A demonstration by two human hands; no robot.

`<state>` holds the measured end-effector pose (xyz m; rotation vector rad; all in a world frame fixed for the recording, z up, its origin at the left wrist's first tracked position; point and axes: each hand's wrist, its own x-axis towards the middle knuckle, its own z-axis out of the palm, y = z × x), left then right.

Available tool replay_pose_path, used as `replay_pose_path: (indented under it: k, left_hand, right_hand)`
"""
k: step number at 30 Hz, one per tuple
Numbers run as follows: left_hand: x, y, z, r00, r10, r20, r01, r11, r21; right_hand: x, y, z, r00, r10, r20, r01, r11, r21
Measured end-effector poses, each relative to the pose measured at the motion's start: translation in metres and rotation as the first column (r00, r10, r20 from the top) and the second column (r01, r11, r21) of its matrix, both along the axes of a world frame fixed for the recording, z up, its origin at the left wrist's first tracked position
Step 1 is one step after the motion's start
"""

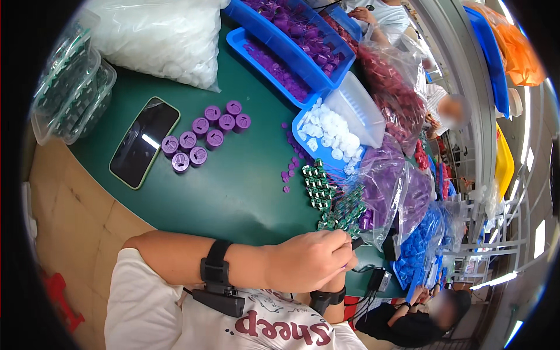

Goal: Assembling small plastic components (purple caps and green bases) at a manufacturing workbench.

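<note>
1. Your left arm (169, 256) is bent, its forearm crossing in front of your shirt (198, 326) toward the right.
2. Your left hand (303, 259) is in front of the shirt, back upward, fingers curled inward.
3. Your right hand (352, 261) meets it there, mostly hidden behind it; its grip cannot be told.
4. Your right forearm (335, 284) shows only partly, near the shirt's right side.

Purple caps (200, 126) look like smooth plastic with a faint satin finish, the blue tray (274, 45) is shinier plastic, and that purple-filled clear bag (389, 178) is thin, crinkly and super glossy. Little green boards (318, 185) catch the light with silvery, kinda metallic-looking bits, while the phone screen (137, 149) is slick, mirror-like glass. Table (251, 192) is smooth with a soft sheen, shirt (195, 324) is just matt cloth.
</note>
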<state>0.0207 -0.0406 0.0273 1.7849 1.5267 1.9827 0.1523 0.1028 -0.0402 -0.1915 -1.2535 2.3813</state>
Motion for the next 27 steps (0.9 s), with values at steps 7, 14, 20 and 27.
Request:
replay_pose_path:
  k: [7, 14, 20, 27]
  left_hand:
    - [0.003, -0.002, -0.001, 0.998, -0.026, 0.055, 0.027, 1.0, -0.012]
    - [-0.022, 0.005, -0.014, 0.99, -0.033, 0.135, 0.056, 0.984, -0.172]
    - [-0.024, 0.014, -0.031, 0.986, -0.095, -0.134, 0.013, 0.862, -0.507]
    - [-0.017, 0.021, -0.054, 0.975, -0.089, -0.204, -0.016, 0.886, -0.463]
  right_hand:
    - [-0.003, -0.002, 0.024, 0.996, 0.077, 0.04, -0.076, 0.997, -0.016]
    - [-0.007, -0.005, 0.056, 0.955, 0.094, 0.282, -0.083, 0.995, -0.053]
    - [-0.008, -0.016, 0.066, 0.861, -0.353, 0.367, -0.221, 0.391, 0.893]
    - [0.012, 0.003, 0.097, 0.963, -0.195, 0.187, -0.011, 0.662, 0.749]
